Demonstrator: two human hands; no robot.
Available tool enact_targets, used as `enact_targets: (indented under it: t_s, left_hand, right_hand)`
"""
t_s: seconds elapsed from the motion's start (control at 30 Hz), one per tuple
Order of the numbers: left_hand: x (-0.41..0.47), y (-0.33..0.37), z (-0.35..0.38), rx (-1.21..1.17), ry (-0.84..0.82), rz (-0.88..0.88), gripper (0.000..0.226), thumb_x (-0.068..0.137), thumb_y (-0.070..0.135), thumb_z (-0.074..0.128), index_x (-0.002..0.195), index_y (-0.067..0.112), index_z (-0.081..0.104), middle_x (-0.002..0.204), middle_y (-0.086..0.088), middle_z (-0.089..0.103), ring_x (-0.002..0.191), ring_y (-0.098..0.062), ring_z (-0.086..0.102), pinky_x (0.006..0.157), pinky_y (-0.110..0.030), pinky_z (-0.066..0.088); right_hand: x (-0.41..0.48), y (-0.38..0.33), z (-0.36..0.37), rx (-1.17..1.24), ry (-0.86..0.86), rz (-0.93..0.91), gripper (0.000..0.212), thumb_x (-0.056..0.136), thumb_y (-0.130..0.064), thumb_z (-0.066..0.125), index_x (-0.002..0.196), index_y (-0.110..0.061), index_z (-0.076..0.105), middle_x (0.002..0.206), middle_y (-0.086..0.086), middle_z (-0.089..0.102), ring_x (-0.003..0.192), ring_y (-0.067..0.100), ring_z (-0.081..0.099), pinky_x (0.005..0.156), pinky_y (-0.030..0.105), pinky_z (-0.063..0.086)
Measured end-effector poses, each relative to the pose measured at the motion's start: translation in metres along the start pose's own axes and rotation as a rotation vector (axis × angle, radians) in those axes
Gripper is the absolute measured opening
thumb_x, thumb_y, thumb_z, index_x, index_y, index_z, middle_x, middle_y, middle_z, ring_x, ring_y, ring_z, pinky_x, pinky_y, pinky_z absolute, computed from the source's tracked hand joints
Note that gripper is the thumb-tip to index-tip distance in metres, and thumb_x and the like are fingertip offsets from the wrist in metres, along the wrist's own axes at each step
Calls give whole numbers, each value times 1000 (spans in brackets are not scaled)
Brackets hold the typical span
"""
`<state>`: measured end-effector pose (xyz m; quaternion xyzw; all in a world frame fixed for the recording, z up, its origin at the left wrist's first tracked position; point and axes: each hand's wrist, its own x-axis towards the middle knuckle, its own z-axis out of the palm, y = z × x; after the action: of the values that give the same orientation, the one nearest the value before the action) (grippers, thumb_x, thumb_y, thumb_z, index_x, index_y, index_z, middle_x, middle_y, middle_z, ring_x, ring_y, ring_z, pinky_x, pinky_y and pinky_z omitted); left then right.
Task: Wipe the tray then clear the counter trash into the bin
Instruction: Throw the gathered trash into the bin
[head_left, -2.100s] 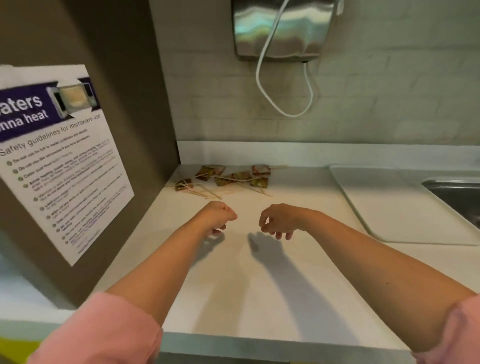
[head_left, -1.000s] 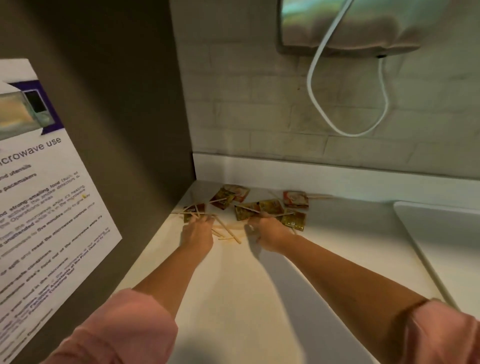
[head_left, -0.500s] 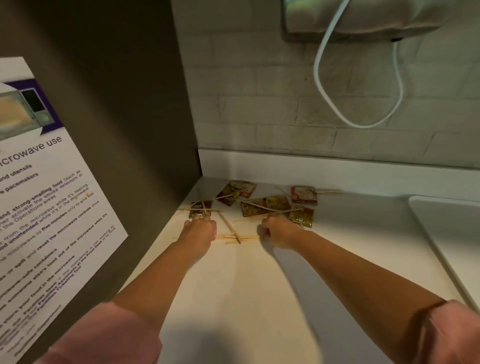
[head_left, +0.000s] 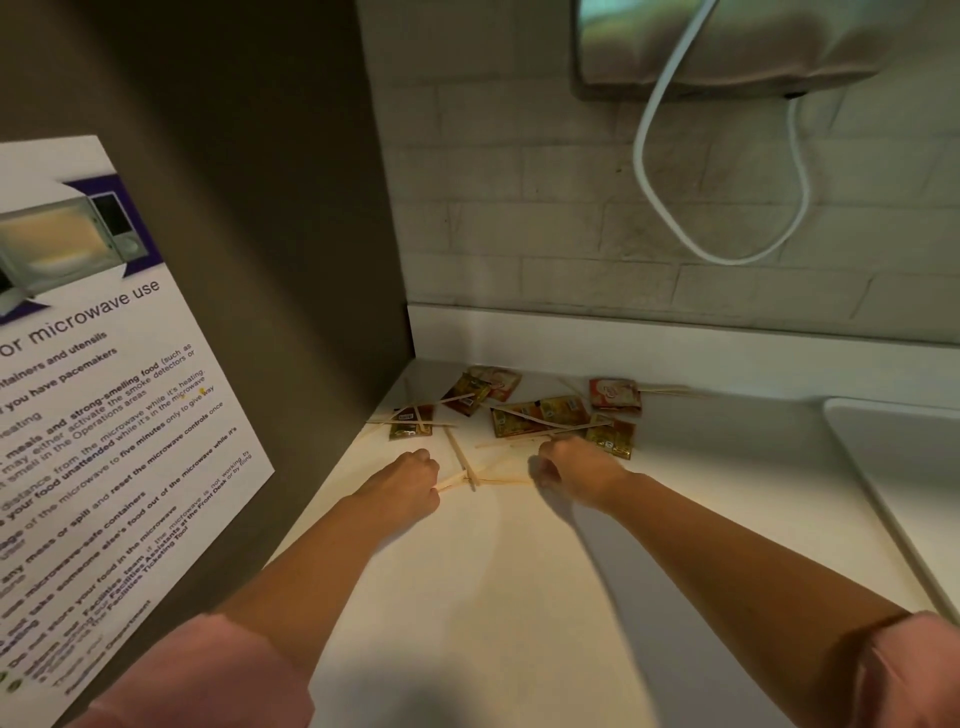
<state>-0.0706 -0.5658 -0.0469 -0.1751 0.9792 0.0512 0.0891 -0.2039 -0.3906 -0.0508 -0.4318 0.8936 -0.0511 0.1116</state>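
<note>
Head view: the trash-clearing stage has barely begun, by my read. Sauce packets (head_left: 540, 421) and wooden sticks (head_left: 465, 475) lie scattered in the back-left corner of the bench (head_left: 493, 597). None are binned, and no bin is in view. The tray (head_left: 904, 457) sits bare at the right edge; can't tell if it's been wiped. Left hand (head_left: 410, 480) and right hand (head_left: 571, 470) are down on the bench either side of the crossed sticks, fingers curled under. Whether they pinch any is hidden. A poster (head_left: 104, 415) on the side panel hems in the left. A white cable (head_left: 649, 171) hangs above.
</note>
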Motion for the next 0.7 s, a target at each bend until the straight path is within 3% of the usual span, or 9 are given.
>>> enact_targets:
  t_s: [0.13, 0.2, 0.3, 0.47, 0.53, 0.6, 0.7]
  left_hand:
    - [-4, 0, 0, -47, -1, -20, 26, 96, 12, 39, 116, 2, 52, 118, -13, 50, 92, -19, 46, 74, -23, 37]
    - [-6, 1, -2, -98, 14, -35, 21, 97, 10, 39, 112, 3, 52, 102, -11, 52, 80, -16, 47, 66, -20, 39]
    - [-6, 5, -7, -236, 43, -92, 5, 98, 10, 37, 96, 10, 42, 77, -3, 47, 59, -11, 40, 46, -17, 27]
    - [-3, 17, -10, -361, 34, -122, 17, 100, 13, 33, 111, 6, 44, 105, -17, 56, 80, -21, 49, 59, -25, 37]
    - [-2, 22, -11, -397, 57, -112, 20, 101, 14, 32, 114, 5, 44, 102, -15, 55, 77, -18, 49, 60, -25, 37]
    - [1, 26, -12, -527, 89, -111, 22, 101, 16, 32, 112, 6, 47, 94, -11, 52, 73, -16, 48, 58, -25, 37]
    - [8, 33, -16, -939, 86, -179, 20, 101, 20, 32, 103, 12, 50, 81, -5, 48, 65, -14, 43, 56, -26, 34]
  right_hand:
    - [-2, 1, 2, -90, -11, 3, 19, 95, -9, 46, 106, -11, 61, 112, 8, 59, 101, 25, 58, 75, 30, 44]
    - [-3, 0, 4, -131, -38, 7, 24, 98, -12, 41, 117, -8, 56, 121, 10, 54, 110, 27, 53, 80, 31, 43]
    - [-6, -6, 0, -158, -67, 2, 30, 101, -16, 37, 126, -7, 50, 127, 11, 51, 118, 27, 47, 91, 32, 42]
    - [-8, -8, -4, -40, -91, 0, 28, 101, -14, 37, 124, -6, 50, 124, 10, 54, 110, 24, 53, 81, 26, 37]
    - [-6, -5, -6, 36, -112, 13, 27, 101, -16, 37, 118, -4, 54, 116, 12, 57, 94, 21, 52, 75, 27, 39]
    - [-3, 0, -12, 116, -125, 35, 21, 100, -14, 37, 105, -8, 57, 95, 8, 57, 80, 16, 47, 64, 24, 36]
    - [-3, 9, -24, 324, -93, 125, 16, 98, -9, 39, 92, -11, 54, 72, -1, 47, 62, 10, 42, 53, 19, 32]
